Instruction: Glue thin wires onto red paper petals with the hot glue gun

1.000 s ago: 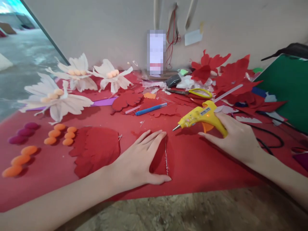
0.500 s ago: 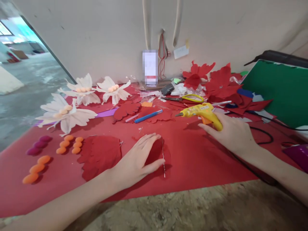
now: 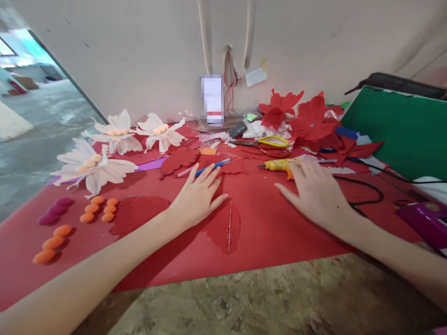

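Note:
My left hand (image 3: 199, 197) is open, its fingers spread above the red table by a blue pen (image 3: 220, 164); it holds nothing that I can see. Just right of and below it lies a red cut petal (image 3: 235, 225) with a thin wire (image 3: 229, 228) along it and shiny glue on the wire. The yellow glue gun (image 3: 275, 165) rests on its side, nozzle to the left. Over its handle my right hand (image 3: 316, 193) is open, fingers stretched out and slightly blurred, partly hiding the gun. Stacked red petals (image 3: 139, 211) lie partly behind my left forearm.
White fabric flowers (image 3: 96, 167) stand at the left, with orange bead-like strips (image 3: 52, 244) in front. Yellow-handled scissors (image 3: 272, 141) and scraps lie at the back. Red flowers (image 3: 312, 123), a green board (image 3: 398, 135) and a black cord (image 3: 370, 186) are at the right.
The glue gun has come down onto the table and my right hand has loosened from its handle. My left hand has lifted off the wired petal and moved away from me, fingers spreading.

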The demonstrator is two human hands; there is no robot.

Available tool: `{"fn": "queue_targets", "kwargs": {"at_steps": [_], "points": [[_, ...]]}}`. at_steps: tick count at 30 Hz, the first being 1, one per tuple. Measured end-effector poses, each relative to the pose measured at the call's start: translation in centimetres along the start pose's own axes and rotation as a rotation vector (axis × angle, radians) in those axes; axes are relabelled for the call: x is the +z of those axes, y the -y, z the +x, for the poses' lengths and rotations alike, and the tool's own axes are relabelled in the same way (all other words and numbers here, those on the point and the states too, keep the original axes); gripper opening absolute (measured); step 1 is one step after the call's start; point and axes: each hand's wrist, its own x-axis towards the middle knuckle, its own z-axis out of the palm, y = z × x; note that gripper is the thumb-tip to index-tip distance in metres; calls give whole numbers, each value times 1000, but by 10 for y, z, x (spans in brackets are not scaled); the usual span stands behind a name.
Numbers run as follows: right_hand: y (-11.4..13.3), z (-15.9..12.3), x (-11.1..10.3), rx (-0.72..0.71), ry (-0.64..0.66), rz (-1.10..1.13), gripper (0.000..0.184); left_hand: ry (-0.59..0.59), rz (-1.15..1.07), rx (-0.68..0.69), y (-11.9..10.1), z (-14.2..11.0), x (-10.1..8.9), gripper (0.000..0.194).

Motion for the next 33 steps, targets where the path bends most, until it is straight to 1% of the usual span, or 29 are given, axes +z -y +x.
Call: {"fn": "queue_targets", "kwargs": {"at_steps": [1,3,4,6,10,14,15,18,19,20,22,23,25,26,27,28,30,31,33], "points": [[8,-2,-5,-110,-35,100,38,-6,-33,-5,2,2,1,50],[26,-8,-13,-354,-32,321,32,-14,-81,-22,5,5,2,52],[33,-12,-16,-441,-32,399,32,-18,-99,-30,7,6,2,52],[44,-17,-19,-535,-21,499,34,-35,-150,-47,10,7,1,52],[51,-22,-18,-561,23,570,34,-93,-291,-97,16,13,-8,49],[51,-22,-17,-560,74,580,35,-208,-448,-196,19,17,-27,43],[50,-22,-17,-563,78,582,35,-244,-515,-240,19,17,-31,41],[47,-22,-16,-559,78,619,33,-343,-884,-389,17,12,-42,35],[46,-21,-16,-525,68,653,32,-358,-1007,-425,15,10,-43,37],[45,-18,-17,-458,57,703,31,-359,-1103,-450,13,7,-43,40],[44,-8,-19,-240,69,860,29,-330,-1231,-480,9,2,-42,48],[45,-1,-21,-100,111,974,28,-313,-1261,-486,7,0,-40,51],[49,17,-26,180,311,1298,25,-275,-1281,-476,3,-4,-36,55],[52,26,-28,324,455,1497,23,-255,-1278,-465,0,-6,-35,54],[56,35,-29,446,582,1665,20,-229,-1270,-454,-2,-8,-34,52],[59,42,-30,499,640,1734,19,-202,-1249,-443,-5,-10,-33,50],[66,52,-31,581,695,1808,15,-181,-1142,-419,-9,-15,-33,43],[68,55,-30,609,706,1808,13,-202,-1042,-400,-10,-19,-32,40],[71,57,-29,662,759,1810,10,-278,-756,-319,-10,-27,-30,39]]}}
